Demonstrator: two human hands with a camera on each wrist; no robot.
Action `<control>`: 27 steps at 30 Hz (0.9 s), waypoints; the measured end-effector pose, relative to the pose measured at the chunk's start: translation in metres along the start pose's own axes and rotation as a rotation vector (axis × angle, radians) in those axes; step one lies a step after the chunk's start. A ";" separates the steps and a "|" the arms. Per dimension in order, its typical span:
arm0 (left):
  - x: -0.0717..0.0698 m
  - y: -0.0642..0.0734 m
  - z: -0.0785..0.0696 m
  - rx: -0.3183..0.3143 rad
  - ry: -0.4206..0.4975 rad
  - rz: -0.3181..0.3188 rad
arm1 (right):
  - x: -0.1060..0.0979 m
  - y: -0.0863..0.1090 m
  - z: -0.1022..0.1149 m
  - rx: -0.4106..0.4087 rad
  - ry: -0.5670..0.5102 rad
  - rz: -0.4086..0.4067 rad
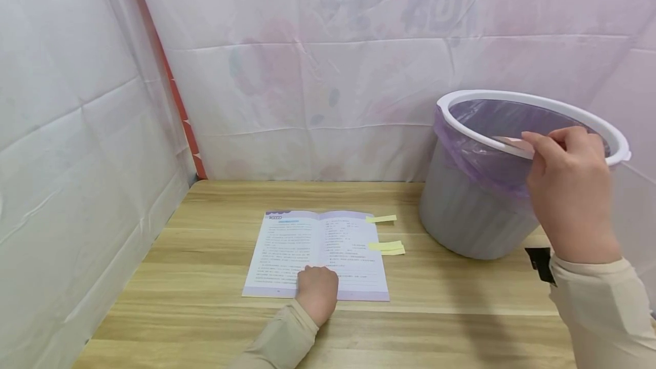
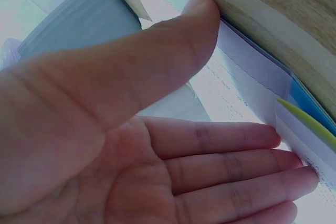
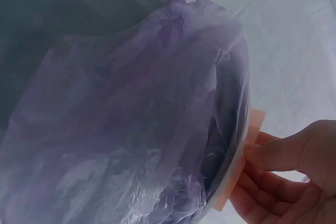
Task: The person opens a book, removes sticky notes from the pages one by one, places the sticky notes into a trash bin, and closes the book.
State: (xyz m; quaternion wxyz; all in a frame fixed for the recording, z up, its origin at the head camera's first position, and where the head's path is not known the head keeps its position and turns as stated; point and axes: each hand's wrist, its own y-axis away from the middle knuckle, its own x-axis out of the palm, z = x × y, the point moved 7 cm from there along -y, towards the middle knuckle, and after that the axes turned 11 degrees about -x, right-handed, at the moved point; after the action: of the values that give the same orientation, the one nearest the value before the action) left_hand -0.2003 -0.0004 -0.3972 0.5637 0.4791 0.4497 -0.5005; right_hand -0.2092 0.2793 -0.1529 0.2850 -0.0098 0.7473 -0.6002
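An open booklet (image 1: 287, 249) with printed pages lies on the wooden table. My left hand (image 1: 318, 295) rests at its lower edge by the fold; in the left wrist view the fingers (image 2: 231, 174) are extended and the thumb stands apart, gripping nothing. At the right, my right hand (image 1: 576, 195) pinches an orange-pink paper slip (image 3: 255, 124) between thumb and fingers. That slip is held at the white rim (image 1: 617, 140) of a grey bin (image 1: 476, 209). A purple bag (image 3: 121, 114) lines the bin and folds over its outside.
Yellow sticky strips (image 1: 388, 247) jut from the booklet's right edge, with another yellow strip (image 1: 381, 218) higher up. Pale hanging sheets (image 1: 307, 84) enclose the back and left of the table (image 1: 179, 266). A black object (image 1: 540, 263) shows beside the right wrist.
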 end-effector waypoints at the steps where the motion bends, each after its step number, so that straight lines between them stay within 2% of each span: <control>1: 0.000 0.000 0.000 -0.001 0.001 0.002 | 0.001 0.001 -0.001 0.000 0.000 0.009; 9: -0.001 -0.001 0.001 -0.008 0.010 0.012 | 0.005 0.000 -0.001 0.004 -0.007 0.063; 14: -0.001 -0.001 0.001 -0.007 0.011 -0.001 | 0.005 -0.001 0.003 0.003 -0.017 0.062; 18: -0.001 -0.001 0.001 -0.005 0.010 -0.004 | 0.005 -0.002 0.019 -0.089 -0.068 0.019; 20: -0.001 -0.001 0.000 -0.005 0.008 0.000 | 0.010 0.001 0.032 -0.155 -0.152 -0.015; 23: -0.001 -0.001 0.000 -0.005 0.009 0.004 | 0.033 0.013 0.055 -0.272 -0.318 0.018; 25: -0.001 -0.001 0.000 -0.006 0.008 0.007 | 0.061 0.026 0.071 -0.341 -0.408 0.121; 27: 0.000 0.000 -0.001 -0.004 0.008 0.006 | 0.095 0.042 0.083 -0.389 -0.448 0.267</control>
State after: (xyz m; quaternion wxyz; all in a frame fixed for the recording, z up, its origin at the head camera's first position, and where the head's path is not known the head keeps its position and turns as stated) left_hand -0.2006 0.0003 -0.3975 0.5645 0.4814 0.4514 -0.4958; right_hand -0.2383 0.1829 -0.2396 0.5115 -0.0978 0.7613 -0.3863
